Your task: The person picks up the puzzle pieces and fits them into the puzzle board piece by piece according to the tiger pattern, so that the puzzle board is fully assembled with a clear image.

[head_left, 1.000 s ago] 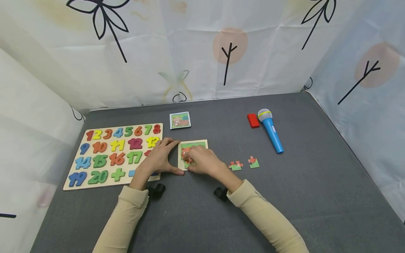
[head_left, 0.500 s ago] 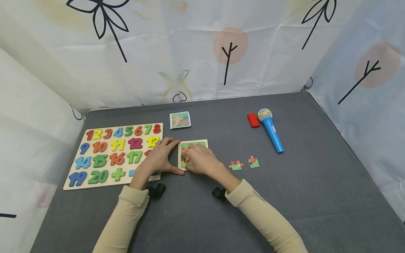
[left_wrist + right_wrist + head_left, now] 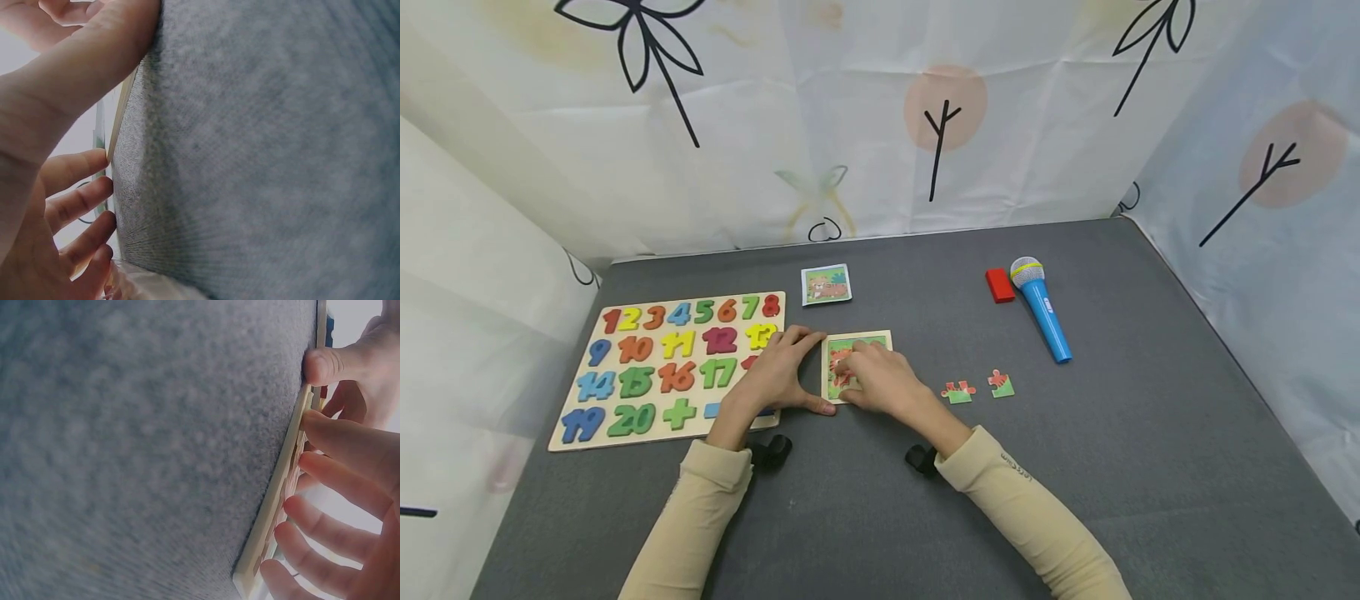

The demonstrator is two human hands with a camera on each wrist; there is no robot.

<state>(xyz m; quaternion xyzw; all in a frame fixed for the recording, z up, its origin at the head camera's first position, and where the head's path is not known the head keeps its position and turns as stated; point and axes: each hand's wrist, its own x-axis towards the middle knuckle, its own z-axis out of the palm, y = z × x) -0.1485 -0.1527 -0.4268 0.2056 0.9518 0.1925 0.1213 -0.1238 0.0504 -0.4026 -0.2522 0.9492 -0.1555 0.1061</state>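
Note:
A small wooden jigsaw board [image 3: 825, 372] lies flat on the dark grey table, with an orange animal on green in it. My left hand [image 3: 777, 377] steadies its left side, thumb at the near corner and the other fingertips farther along. Over the picture is my right hand [image 3: 880, 382], covering much of it. In the right wrist view the right fingertips [image 3: 294, 509] rest spread on the board's face and the thumb touches its edge. Two loose jigsaw pieces, a nearer one [image 3: 958, 392] and another piece [image 3: 1001, 383], lie to the right.
A wooden number board [image 3: 647, 442] lies on the left, partly under my left hand. A square picture card [image 3: 826, 285] sits behind the jigsaw. Back right are a red block [image 3: 999, 285] and a blue toy microphone [image 3: 1045, 317]. Printed cloth walls stand behind and at both sides.
My right fingers shift slightly over the jigsaw picture, moving a little left and then back. The left hand, board and loose pieces stay in place.

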